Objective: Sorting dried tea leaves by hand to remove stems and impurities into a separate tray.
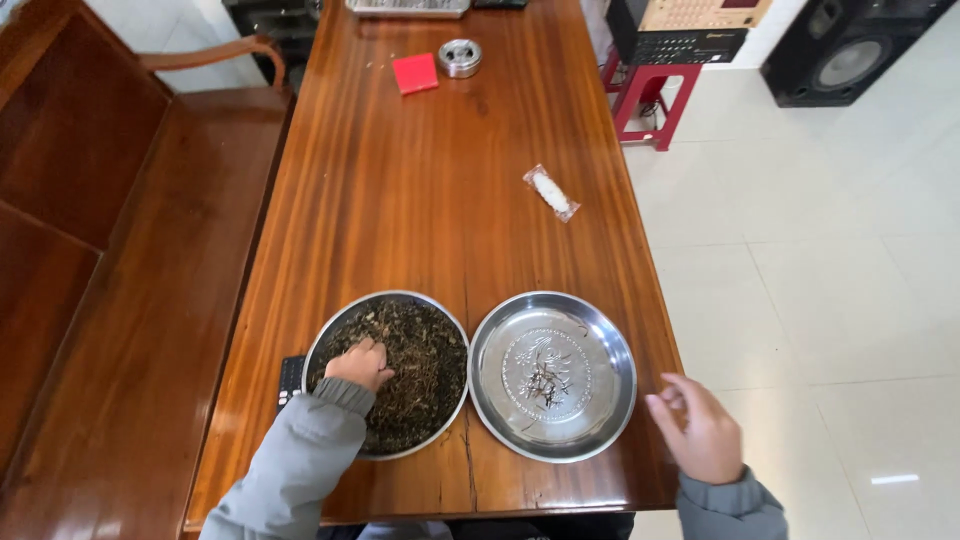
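Note:
Two round metal plates sit side by side near the front edge of a long wooden table [420,190]. The left plate [455,325] is heaped with dark dried leaves [420,360]. My left hand [358,364] rests in that heap, fingers curled into the leaves. The right plate [590,330] is almost bare, with a few small stems [545,382] at its middle. My right hand [700,425] hovers beside the right plate's rim, at the table's right edge, fingers loosely pinched; whether it holds anything I cannot tell.
A small clear packet of white stuff [551,193] lies mid-table to the right. A red card [415,73] and a round metal ashtray [460,57] sit farther back. A wooden bench [110,260] runs along the left; a red stool [650,95] and a black speaker [850,50] stand on the tiled floor.

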